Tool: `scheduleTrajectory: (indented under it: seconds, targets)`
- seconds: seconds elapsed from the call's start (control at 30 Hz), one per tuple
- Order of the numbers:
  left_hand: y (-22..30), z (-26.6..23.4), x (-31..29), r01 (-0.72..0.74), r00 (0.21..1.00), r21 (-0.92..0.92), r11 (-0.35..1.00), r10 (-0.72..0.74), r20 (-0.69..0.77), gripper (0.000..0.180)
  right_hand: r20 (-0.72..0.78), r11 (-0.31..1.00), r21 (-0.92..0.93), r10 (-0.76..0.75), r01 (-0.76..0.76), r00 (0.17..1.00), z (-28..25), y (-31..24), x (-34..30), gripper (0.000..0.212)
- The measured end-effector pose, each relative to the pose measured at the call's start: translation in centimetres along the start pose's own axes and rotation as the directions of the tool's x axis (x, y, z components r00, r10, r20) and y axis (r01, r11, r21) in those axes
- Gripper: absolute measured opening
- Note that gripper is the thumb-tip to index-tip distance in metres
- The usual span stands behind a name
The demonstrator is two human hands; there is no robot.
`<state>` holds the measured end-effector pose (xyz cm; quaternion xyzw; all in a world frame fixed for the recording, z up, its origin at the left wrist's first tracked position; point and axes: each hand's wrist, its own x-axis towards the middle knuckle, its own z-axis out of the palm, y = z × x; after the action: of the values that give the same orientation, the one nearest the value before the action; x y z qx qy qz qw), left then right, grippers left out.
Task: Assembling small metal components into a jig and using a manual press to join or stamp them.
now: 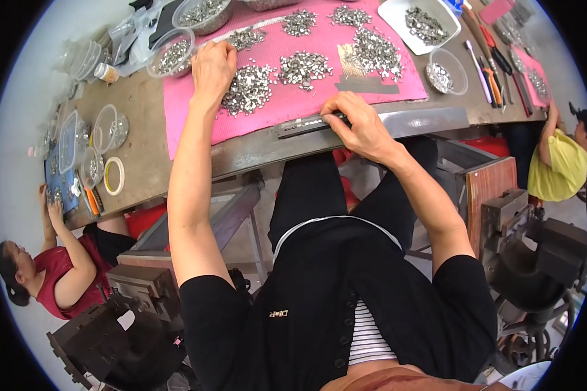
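My left hand (214, 68) reaches over the pink mat (182, 120), its fingers bent together. The fingertips are hidden, so what they hold, if anything, cannot be made out. Beside it are a round clear tub (171, 55) of small silvery metal pieces and a low pile of metal pieces (246, 39). Near the table's front edge, my right hand (357, 125) grips the right end of a dark narrow metal bar (302, 126); small bright pieces sit in a row along its top. A large heap of metal pieces (248, 89) lies between my hands.
More heaps (304, 68) spread over the mat, beside a grey strip (366, 85). A white tray (421, 25) and clear tub (446, 72) stand right, near pliers (496, 55). A tape roll (114, 176) lies left. People in red (65, 280) and yellow (559, 166) sit either side.
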<state>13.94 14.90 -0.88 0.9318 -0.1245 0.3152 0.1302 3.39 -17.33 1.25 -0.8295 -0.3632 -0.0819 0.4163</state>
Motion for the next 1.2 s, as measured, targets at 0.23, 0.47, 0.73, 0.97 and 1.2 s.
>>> scheduleTrajectory:
  seconds: [0.23,0.47,0.73,0.97,1.2]
  targets:
    - [0.5,-0.1,-0.7,0.084,0.996,-0.101,0.991,-0.084,0.002,0.013,-0.048,0.969,-0.185,-0.175,0.163,0.983,0.3,-0.4,-0.6,0.017]
    - [0.8,-0.2,-0.5,0.108,0.994,-0.058,0.992,-0.108,0.006,0.008,0.073,0.963,-0.169,-0.199,0.209,0.977,-1.2,-0.7,0.3,0.015]
    - [0.3,-0.2,-0.6,0.095,0.995,-0.140,0.986,-0.100,-0.030,0.015,0.109,0.995,-0.043,-0.086,0.091,0.990,-1.2,3.1,8.4,0.010]
    - [2.1,-0.1,-0.3,0.166,0.986,-0.051,0.985,-0.167,-0.010,0.018,-0.027,0.989,-0.150,0.009,-0.013,1.000,4.7,7.0,16.9,0.016]
    - [2.1,-0.7,-0.3,0.211,0.978,-0.128,0.969,-0.210,0.018,0.013,-0.002,0.967,-0.252,0.032,-0.031,0.999,6.7,6.8,18.3,0.016]
